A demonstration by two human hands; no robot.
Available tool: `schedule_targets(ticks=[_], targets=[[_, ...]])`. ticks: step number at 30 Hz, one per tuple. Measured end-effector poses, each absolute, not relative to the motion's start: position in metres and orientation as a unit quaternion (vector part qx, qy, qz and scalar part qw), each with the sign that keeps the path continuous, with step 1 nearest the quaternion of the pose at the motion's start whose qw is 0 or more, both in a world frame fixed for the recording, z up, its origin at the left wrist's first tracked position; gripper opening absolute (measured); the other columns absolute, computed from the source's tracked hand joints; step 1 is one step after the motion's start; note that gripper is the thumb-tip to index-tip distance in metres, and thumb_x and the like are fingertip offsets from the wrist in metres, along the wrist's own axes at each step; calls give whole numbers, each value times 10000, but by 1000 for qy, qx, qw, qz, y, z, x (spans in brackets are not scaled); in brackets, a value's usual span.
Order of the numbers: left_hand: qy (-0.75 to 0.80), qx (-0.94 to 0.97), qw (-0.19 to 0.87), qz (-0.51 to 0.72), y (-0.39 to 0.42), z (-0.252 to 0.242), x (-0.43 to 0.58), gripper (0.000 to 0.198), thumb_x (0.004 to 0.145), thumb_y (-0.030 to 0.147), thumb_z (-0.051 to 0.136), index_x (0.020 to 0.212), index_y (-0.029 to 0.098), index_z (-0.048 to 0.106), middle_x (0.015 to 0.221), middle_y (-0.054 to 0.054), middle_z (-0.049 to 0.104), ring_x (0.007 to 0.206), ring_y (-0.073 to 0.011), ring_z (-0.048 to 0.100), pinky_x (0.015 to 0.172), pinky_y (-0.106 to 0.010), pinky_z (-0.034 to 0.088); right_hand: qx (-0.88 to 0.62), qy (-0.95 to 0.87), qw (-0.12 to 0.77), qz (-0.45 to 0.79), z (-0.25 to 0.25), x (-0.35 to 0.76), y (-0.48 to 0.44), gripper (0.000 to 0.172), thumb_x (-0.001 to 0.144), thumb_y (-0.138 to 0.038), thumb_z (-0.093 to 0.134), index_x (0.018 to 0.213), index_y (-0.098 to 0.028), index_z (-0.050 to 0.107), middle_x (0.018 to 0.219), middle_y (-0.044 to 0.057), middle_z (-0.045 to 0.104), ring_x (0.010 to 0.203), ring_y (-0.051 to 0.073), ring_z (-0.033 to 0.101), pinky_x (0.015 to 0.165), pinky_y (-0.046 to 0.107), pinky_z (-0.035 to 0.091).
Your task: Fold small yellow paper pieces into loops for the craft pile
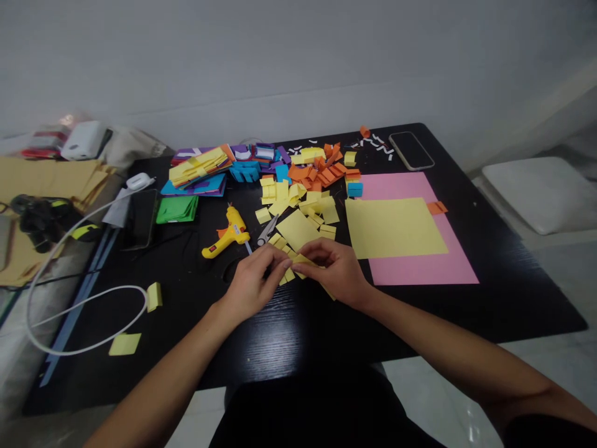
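My left hand (258, 279) and my right hand (336, 271) meet over the middle of the black table. Both are closed, pinching a small piece of yellow paper (302, 262) between thumbs and fingers. Right behind them lie a larger yellow sheet (295, 231) and many small folded yellow pieces (278, 191). Scissors (267, 229) rest just beyond my left hand, their handles partly hidden by it. Left of the scissors is a yellow glue gun (227, 233) with a glue stick poking out of its back.
Orange folded pieces (326, 172) and stacked coloured papers (200, 171) lie at the back. A yellow sheet (396, 227) overlaps a pink sheet (426, 272) on the right. A phone (411, 150) lies at the far right corner. A white cable (84, 352) loops across the left side.
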State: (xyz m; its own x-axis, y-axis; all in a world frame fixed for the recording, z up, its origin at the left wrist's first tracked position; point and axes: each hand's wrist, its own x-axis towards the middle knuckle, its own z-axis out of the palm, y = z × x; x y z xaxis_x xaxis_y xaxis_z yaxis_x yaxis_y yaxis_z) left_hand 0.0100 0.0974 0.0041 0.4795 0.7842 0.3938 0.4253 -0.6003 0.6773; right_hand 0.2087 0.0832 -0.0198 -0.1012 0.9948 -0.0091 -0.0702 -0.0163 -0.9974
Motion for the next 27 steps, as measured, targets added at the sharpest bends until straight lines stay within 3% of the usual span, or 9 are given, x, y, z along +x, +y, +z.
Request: schedule_targets(ticks=[9,17,27], targets=[[387,817,239,354,98,3,9,91,1011,153,564,934,182,600,818,-23,616,721,-139,588,667,-252,491,-466,-501,489,540,-19,211,90,346,703,-478,916,844,-195,773,784,23,794,712,172,748,720,304,632],[377,803,257,384,96,1,12,36,990,189,640,1014,177,663,870,-44,687,765,-149,639,710,-267,529,-459,-575,492,466,-20,210,81,279,836,-463,834,939,-227,727,861,30,807,816,201,792,806,329,642],[414,770,267,405,97,0,10,92,996,170,600,920,177,651,835,-23,662,734,-139,601,675,-250,497,-456,-629,483,404,-13,212,80,233,878,-390,796,851,-222,637,800,9,718,743,158,724,735,281,601]])
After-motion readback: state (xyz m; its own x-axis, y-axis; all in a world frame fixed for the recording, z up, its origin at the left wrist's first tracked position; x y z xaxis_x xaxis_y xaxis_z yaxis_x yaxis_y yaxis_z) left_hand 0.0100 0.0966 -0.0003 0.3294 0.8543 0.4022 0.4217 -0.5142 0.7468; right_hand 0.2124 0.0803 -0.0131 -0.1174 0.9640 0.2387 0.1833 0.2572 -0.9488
